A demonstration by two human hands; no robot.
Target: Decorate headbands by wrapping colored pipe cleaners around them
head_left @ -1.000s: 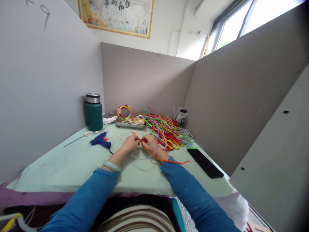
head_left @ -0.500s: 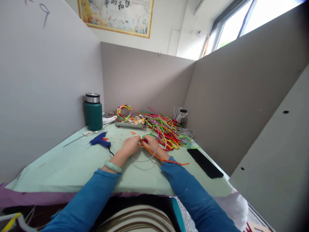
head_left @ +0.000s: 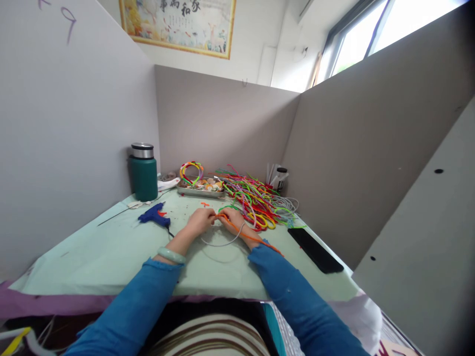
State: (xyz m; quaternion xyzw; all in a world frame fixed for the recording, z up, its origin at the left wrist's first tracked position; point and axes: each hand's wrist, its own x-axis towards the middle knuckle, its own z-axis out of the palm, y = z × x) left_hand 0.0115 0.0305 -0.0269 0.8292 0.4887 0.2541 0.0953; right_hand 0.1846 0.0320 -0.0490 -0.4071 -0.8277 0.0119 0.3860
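Over the middle of the table, my left hand (head_left: 201, 220) is closed in a pinch, its fingertips on the end of an orange cord (head_left: 260, 241). My right hand (head_left: 233, 220) is closed too, a short way to the right, gripping the same cord. From there the cord trails over the right wrist to the blue sleeve. A thin grey cord (head_left: 222, 244) hangs in a loop between the hands, with its ends hidden by the fingers. A pale green bangle sits on the left wrist.
A blue glue gun (head_left: 156, 215) lies left of the hands, near a green bottle (head_left: 144, 173). Behind are a metal tray (head_left: 200, 193) of small pieces, a multicoloured ring (head_left: 192, 173) and a heap of coloured cords (head_left: 252, 195). A black flat object (head_left: 315, 250) lies right. Partitions enclose the table.
The orange cord's trailing end has shifted left and now lies closer along my right forearm. The stretch between my fingertips shows more plainly. Both hands have stayed in nearly the same place.
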